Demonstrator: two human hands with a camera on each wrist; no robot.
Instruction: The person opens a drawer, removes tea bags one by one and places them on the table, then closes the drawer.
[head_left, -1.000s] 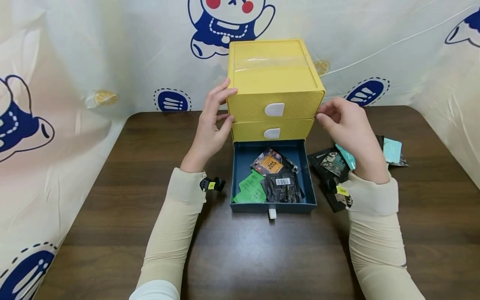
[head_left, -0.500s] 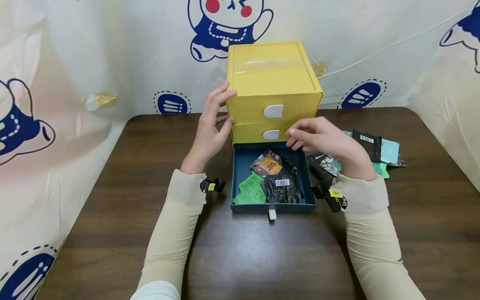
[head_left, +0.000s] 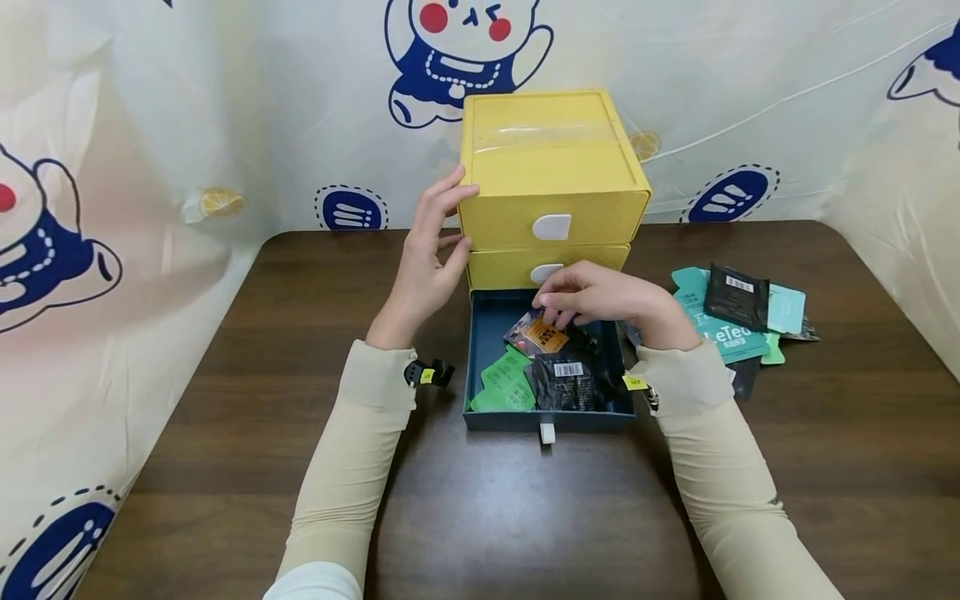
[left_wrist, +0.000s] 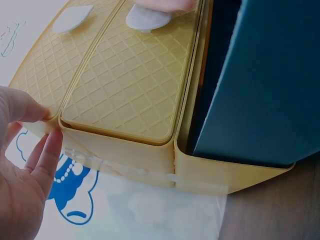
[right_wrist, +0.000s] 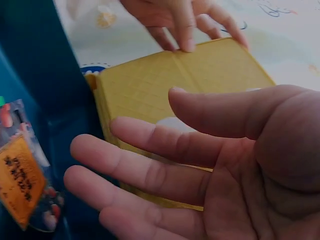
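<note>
A yellow drawer box (head_left: 555, 167) stands at the back of the table, its bottom dark blue drawer (head_left: 502, 422) pulled out. Against the box's left side rests my left hand (head_left: 426, 258), with thumb and fingertips touching the front corner edge; the left wrist view shows the fingers fairly straight. My right hand (head_left: 600, 298) hovers over the back of the drawer, fingers spread and holding nothing in the right wrist view. Just below its fingertips lies a patterned packet with an orange label (head_left: 545, 337). Green packets (head_left: 506, 387) and a black packet with a barcode (head_left: 566, 387) lie nearer the drawer's front.
On the table to the right sits a loose pile of turquoise (head_left: 720, 329), black (head_left: 738, 296) and green packets, partly behind my right arm. A white patterned sheet (head_left: 247, 108) hangs behind the table. A white pull tab (head_left: 547, 433) sticks out from the drawer's front.
My right hand has left the box's right edge and moved left and down, over the open drawer. My left hand stays at the box's left side.
</note>
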